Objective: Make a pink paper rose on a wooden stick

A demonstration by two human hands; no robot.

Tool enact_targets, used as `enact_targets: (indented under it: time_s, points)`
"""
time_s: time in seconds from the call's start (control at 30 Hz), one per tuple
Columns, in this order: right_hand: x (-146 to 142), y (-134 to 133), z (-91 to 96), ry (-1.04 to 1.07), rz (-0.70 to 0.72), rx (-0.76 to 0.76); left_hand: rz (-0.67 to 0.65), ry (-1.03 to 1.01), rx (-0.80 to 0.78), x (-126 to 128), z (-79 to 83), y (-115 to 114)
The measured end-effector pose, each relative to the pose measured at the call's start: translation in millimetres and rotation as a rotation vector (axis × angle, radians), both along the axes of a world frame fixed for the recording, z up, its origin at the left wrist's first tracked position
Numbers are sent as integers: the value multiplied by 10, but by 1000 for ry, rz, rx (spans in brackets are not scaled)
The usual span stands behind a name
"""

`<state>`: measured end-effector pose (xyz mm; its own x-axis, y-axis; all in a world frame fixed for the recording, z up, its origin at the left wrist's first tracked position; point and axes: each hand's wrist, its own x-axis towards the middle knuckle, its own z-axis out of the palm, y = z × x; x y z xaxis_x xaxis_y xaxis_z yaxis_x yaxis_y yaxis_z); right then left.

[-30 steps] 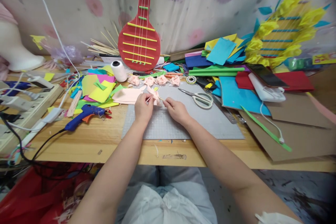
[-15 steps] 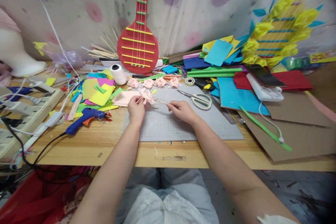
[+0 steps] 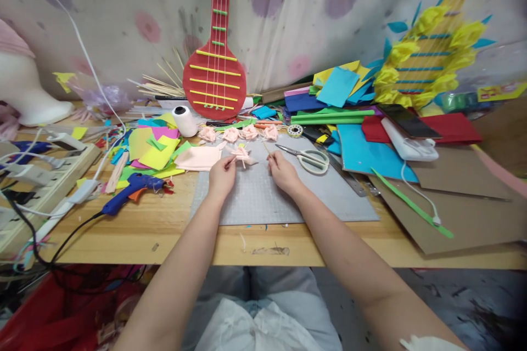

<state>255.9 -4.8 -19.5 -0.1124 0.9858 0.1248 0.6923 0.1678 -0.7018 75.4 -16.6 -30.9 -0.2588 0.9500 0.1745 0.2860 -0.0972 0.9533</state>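
— What are your hands doing?
— Your left hand is pinching the crinkled pink paper flower over the grey cutting mat; your right hand is nipping a thin wooden stick.
— And beyond?
— Four soft pink paper flowers are lying before the red cardboard guitar.

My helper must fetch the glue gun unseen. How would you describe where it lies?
Start at the grey cutting mat on the wooden table. Left of it, beside the left hand, lies the glue gun: the only blue pistol-shaped tool, orange trigger, black cord trailing left.
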Motion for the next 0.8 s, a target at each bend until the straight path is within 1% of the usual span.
enact_targets:
  time_s: [0.03,0.1,0.17,0.27,0.33,0.37,0.4,0.43,0.53,0.6,0.7,0.8]
  points:
    - [-7,-2,1,-17,-15,-1,-18,91,4,0,-9,-7]
    - [-7,-6,11,-24,-48,-8,13,203,29,-6,-9,-21]
    - [3,-9,22,-4,-67,-24,115,243,74,-22,17,-36]
    - [15,-11,31,8,-62,-35,286,260,161,-58,102,-70]
    - [16,-12,35,0,-49,-34,361,282,204,-75,176,-103]
    - [15,-12,37,-2,-46,-37,371,300,203,-78,213,-122]
    - [14,-11,38,-2,-47,-40,359,329,179,-76,247,-142]
    - [13,-9,37,4,-48,-41,320,372,131,-71,278,-162]
    - [14,2,21,27,-49,-36,139,578,-87,-39,335,-213]
    - [19,11,0,41,-52,-31,62,696,-195,-18,343,-231]
    - [26,21,-31,52,-56,-31,30,766,-276,-9,327,-234]
    - [16,27,-42,49,-74,-31,63,766,-300,-27,308,-220]
